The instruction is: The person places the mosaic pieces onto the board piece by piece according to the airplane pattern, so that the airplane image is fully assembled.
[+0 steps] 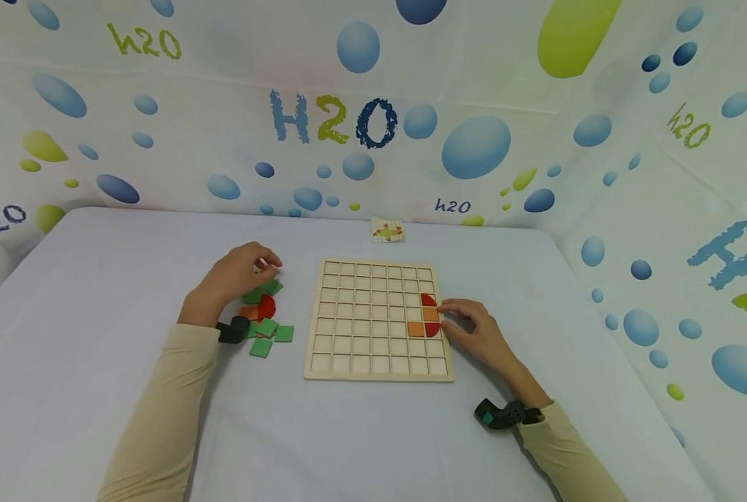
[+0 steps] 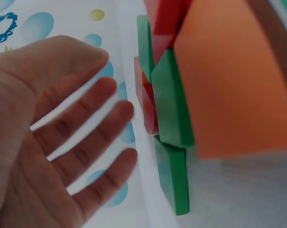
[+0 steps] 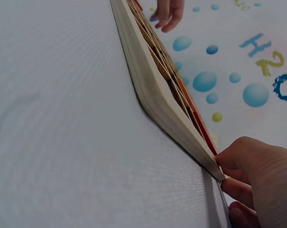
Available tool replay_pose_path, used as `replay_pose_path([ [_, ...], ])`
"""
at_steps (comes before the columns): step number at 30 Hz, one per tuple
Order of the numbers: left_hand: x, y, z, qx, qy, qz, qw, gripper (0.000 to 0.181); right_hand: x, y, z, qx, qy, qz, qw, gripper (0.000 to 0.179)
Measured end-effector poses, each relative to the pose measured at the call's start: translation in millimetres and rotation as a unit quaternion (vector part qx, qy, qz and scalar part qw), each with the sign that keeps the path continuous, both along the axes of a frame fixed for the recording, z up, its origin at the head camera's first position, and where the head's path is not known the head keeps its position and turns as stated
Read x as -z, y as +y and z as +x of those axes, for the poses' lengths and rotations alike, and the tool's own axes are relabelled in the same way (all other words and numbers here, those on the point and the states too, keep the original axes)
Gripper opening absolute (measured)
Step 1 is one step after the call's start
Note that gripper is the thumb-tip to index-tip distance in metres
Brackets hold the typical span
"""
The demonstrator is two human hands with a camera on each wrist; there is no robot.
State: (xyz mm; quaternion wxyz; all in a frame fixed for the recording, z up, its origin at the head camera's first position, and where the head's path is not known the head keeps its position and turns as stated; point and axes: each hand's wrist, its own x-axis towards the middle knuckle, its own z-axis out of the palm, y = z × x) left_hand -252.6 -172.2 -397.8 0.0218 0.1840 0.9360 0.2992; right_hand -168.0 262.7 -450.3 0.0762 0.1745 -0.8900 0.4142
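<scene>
My left hand hovers over a loose pile of flat tiles, its fingers loosely bent and holding nothing. The pile has green square tiles, a red half-round tile and an orange tile, partly hidden. In the left wrist view the fingers stand spread, apart from the tiles. My right hand touches the right edge of a wooden grid board with thumb and fingertips. Two red rounded tiles and two orange squares lie in cells at the board's right side.
A small printed pattern card lies behind the board, near the table's back edge. The white table meets a patterned cloth wall at the back and the right. Both wrists wear dark cameras.
</scene>
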Motion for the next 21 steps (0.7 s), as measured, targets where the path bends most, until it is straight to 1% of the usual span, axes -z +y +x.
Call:
replay_pose_path([
  [6,2.1,-2.7,0.0,-0.004,0.006,-0.022,0.9997,0.028,-0.3,0.1,0.2,-0.002,-0.008,-0.005,1.0,0.027],
  [10,4.1,-3.7,-1.7,0.009,0.01,-0.031,0.9994,0.029,0.1,0.1,0.2,0.004,-0.014,-0.004,0.9999,0.028],
  [14,5.2,-3.3,-2.8,0.031,0.005,-0.029,0.9991,0.028,-1.9,-2.7,2.1,0.014,-0.014,0.002,0.9998,0.028],
  [17,5.3,-2.6,-3.1,0.04,-0.003,-0.022,0.9989,0.029,-13.0,-9.8,8.5,0.018,-0.016,0.007,0.9997,0.027],
  [20,4.9,-2.0,-3.2,0.041,-0.011,-0.017,0.999,0.03,-25.8,-16.7,15.3,0.016,-0.02,0.006,0.9997,0.027],
  [21,4.7,-1.9,-3.1,0.04,-0.015,-0.015,0.999,0.031,-25.0,-16.3,14.9,0.014,-0.017,0.008,0.9997,0.027],
])
